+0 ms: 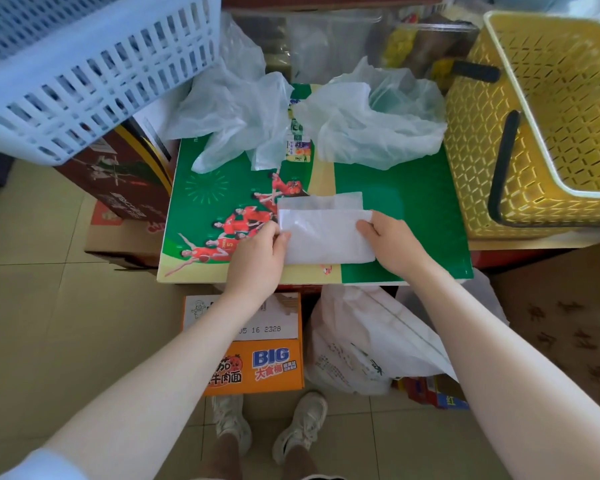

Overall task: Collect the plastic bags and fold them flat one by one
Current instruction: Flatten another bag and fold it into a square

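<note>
Lower middle of the frame: my left hand [257, 252] pinches the left edge of a folded bag [326, 237], and my right hand [390, 244] pinches its right edge. The folded bag lies flat on a green printed box top [413, 202] that serves as my bench. I judge the slick plastic could spring open if either pinch slackens, or slide off the near edge. Farther up, two crumpled bags [371, 126] wait loose; a careless reach could drag them off the box. A yellow basket [551, 116] stands at upper right.
</note>
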A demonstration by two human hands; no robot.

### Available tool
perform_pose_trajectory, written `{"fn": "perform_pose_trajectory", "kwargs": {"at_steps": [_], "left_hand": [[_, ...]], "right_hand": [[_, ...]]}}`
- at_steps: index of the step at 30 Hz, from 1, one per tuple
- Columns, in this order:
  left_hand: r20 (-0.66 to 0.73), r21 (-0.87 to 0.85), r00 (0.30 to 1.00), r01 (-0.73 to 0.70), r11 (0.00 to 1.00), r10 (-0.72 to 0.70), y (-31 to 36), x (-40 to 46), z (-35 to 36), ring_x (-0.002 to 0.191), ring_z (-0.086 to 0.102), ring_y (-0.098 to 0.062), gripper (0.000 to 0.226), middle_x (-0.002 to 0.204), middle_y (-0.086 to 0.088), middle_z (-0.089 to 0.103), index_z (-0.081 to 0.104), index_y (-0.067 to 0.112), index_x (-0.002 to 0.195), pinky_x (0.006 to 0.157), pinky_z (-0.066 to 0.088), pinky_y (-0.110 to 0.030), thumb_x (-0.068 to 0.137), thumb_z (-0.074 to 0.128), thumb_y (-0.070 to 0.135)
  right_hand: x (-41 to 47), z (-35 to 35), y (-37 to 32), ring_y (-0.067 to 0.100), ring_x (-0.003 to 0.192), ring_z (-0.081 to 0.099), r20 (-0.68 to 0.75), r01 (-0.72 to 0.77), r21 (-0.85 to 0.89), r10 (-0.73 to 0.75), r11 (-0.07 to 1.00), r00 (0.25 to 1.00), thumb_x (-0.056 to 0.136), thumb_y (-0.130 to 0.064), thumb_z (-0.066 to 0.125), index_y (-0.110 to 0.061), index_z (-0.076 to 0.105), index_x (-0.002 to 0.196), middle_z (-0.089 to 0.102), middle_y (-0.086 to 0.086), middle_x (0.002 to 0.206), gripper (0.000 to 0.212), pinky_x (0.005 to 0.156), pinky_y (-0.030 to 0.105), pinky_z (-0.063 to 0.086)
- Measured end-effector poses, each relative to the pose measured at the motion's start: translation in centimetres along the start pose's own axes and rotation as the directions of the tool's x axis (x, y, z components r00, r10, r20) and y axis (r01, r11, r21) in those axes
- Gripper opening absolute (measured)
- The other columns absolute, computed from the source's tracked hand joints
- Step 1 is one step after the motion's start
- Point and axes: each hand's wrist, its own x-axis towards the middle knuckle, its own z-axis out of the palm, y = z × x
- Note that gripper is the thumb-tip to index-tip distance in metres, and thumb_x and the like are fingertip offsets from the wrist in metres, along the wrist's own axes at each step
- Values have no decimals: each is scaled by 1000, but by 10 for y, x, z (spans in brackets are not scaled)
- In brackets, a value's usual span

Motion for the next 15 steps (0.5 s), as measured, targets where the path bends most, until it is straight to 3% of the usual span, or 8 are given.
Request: {"fn": "perform_pose_trajectory", "kwargs": {"at_steps": [2,5,8,11,13,15], "left_hand": [[-15,13,999,37,999,-36,2,6,0,46,36,-15,22,53,3,40,46,9,81,45,19,-30,98,41,23],[-30,43,997,69,997,-67,0,14,1,50,42,-20,19,56,1,45,45,10,85,45,21,-31,98,41,23],[-43,83,996,77,994,-73,0,19,2,54,45,-22,19,61,0,49,48,9,91,45,25,-31,98,40,25],[-61,109,992,117,987,-111,4,24,3,54,45,-21,26,62,1,48,48,10,87,44,23,-30,97,39,32],[-70,149,992,113,982,-103,5,26,3,52,44,-20,26,60,2,45,46,10,88,43,21,-29,97,39,33],[-67,189,994,93,978,-82,4,29,4,52,44,-22,24,59,3,44,46,9,92,42,21,-29,98,39,31]], "right_hand": [[5,-3,-7,26,72,46,-8,-22,8,22,1000,1000,99,-27,39,-6,47,74,51,7,72,34,58,34,29],[7,-6,-12,21,63,38,-38,-31,101,35,994,999,95,-33,46,-3,43,67,43,12,64,41,57,33,21],[5,-5,-10,23,78,56,2,-76,248,78,966,997,93,-28,49,0,61,87,64,18,87,31,68,34,39],[7,-4,-10,29,97,58,5,-93,190,94,977,996,96,-21,43,-7,61,108,65,10,105,26,87,42,47],[11,-4,-12,31,90,56,15,-102,94,101,990,995,98,-24,38,-6,57,98,63,11,97,26,77,39,45],[17,-2,-14,30,77,50,1,-113,-22,113,993,994,99,-25,35,-11,45,76,53,8,77,29,63,35,35]]}}
